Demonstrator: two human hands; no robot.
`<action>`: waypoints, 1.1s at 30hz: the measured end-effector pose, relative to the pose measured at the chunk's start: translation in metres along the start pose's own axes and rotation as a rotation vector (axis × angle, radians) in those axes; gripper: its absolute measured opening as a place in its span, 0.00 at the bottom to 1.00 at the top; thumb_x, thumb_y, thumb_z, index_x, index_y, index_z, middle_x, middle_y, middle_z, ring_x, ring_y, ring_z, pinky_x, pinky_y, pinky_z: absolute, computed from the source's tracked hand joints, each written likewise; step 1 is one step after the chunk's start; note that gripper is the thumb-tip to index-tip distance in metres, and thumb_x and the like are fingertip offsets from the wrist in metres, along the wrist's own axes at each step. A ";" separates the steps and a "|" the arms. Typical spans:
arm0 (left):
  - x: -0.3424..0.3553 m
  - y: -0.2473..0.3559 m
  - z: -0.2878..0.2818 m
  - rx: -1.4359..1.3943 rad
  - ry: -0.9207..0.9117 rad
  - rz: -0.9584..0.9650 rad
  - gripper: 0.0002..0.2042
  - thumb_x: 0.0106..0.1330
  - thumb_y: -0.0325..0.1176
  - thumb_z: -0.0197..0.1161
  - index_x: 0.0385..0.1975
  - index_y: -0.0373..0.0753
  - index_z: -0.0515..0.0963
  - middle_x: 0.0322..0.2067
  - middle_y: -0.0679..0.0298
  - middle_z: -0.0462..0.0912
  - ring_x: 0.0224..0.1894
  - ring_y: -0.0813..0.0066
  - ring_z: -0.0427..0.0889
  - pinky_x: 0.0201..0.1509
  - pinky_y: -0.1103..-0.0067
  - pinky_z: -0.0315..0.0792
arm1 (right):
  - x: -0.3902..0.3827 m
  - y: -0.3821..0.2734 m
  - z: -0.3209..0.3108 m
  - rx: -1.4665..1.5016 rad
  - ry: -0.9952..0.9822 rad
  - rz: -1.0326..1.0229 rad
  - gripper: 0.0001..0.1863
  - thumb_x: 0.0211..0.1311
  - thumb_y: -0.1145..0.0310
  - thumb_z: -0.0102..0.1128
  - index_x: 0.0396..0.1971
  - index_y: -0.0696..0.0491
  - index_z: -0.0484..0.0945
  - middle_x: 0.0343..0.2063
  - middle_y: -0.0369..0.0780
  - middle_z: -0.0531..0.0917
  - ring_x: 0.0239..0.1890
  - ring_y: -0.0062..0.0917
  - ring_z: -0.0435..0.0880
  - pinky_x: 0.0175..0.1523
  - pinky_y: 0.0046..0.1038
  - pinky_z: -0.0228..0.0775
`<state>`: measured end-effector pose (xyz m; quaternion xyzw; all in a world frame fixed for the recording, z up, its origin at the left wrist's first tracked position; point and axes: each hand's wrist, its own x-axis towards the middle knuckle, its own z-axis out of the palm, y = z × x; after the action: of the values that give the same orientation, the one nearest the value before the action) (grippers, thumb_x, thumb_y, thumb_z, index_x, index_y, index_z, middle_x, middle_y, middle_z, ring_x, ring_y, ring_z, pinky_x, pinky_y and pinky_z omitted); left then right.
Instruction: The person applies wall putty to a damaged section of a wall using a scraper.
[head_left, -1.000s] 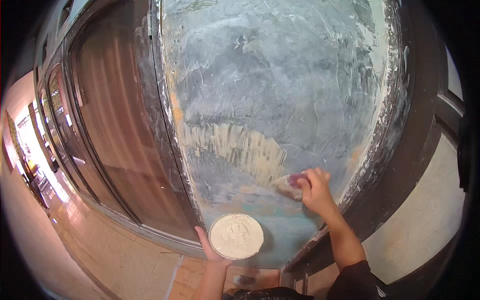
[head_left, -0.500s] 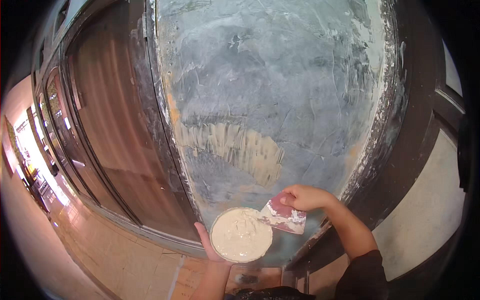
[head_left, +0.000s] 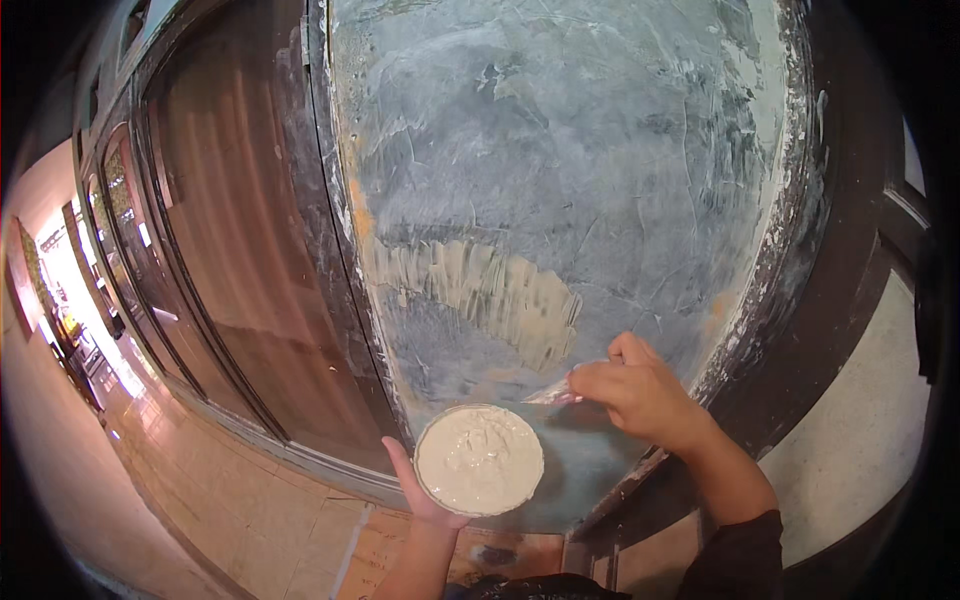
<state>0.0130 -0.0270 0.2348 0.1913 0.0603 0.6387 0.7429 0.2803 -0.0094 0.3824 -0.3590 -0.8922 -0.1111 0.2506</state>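
My left hand (head_left: 420,492) holds a round tub (head_left: 465,512) from below and the left side, thumb up along its rim. Cream-coloured putty (head_left: 480,460) fills the tub nearly to the top. In my right hand (head_left: 640,395) is a putty knife (head_left: 550,394), turned nearly edge-on, its blade pointing left just above and right of the tub. Much of its handle end is hidden by my fingers. Before me stands a blue-grey wall (head_left: 560,180), with a streaky cream patch of putty (head_left: 510,300) above the tub.
Left of the wall is a dark-framed glass panel (head_left: 250,230) with a brown curtain. A dark wooden frame (head_left: 800,330) borders the wall's right side. Tiled floor (head_left: 230,480) runs toward a bright opening at far left. An orange-brown board (head_left: 530,550) lies below the tub.
My right hand has lifted slightly and moved right, away from the tub. The putty knife has turned from showing its broad pink face to nearly edge-on. The tub remains in my left hand.
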 end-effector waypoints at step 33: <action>-0.009 -0.001 0.024 -0.011 -0.059 -0.027 0.54 0.65 0.81 0.31 0.69 0.31 0.67 0.65 0.47 0.74 0.64 0.50 0.78 0.67 0.58 0.73 | 0.002 -0.047 -0.005 -0.411 0.020 -0.485 0.09 0.54 0.66 0.63 0.34 0.50 0.83 0.37 0.30 0.83 0.45 0.23 0.79 0.46 0.33 0.71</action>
<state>0.0203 -0.0413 0.2555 0.2052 0.0377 0.6229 0.7540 0.2482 -0.0436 0.3873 -0.1779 -0.9082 -0.3489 0.1478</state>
